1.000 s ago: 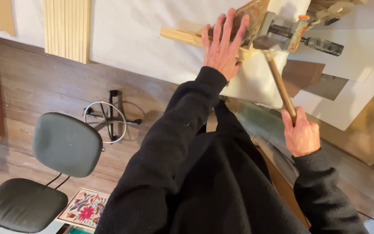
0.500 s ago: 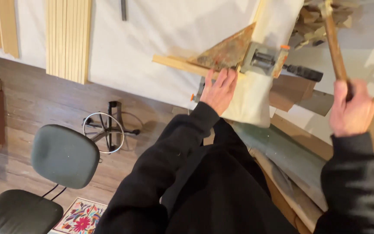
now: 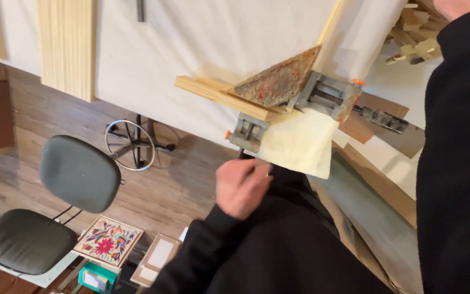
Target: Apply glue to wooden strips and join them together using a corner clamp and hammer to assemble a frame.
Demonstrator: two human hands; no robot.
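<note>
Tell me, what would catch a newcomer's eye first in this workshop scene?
Probably the grey metal corner clamp in the upper middle, gripping pale wooden strips on the white-covered table, with a rusty triangular plate lying on the corner. Just below it, the left hand is curled at the clamp's lower handle. At lower left, a green-grey office chair stands on the wooden floor beside a colourful flowered tile.

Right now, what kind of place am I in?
Probably a home woodworking or framing workshop: a metal corner clamp grips wooden strips on a cloth-covered workbench, with more wooden strips leaning nearby and an office chair beside it.
</note>
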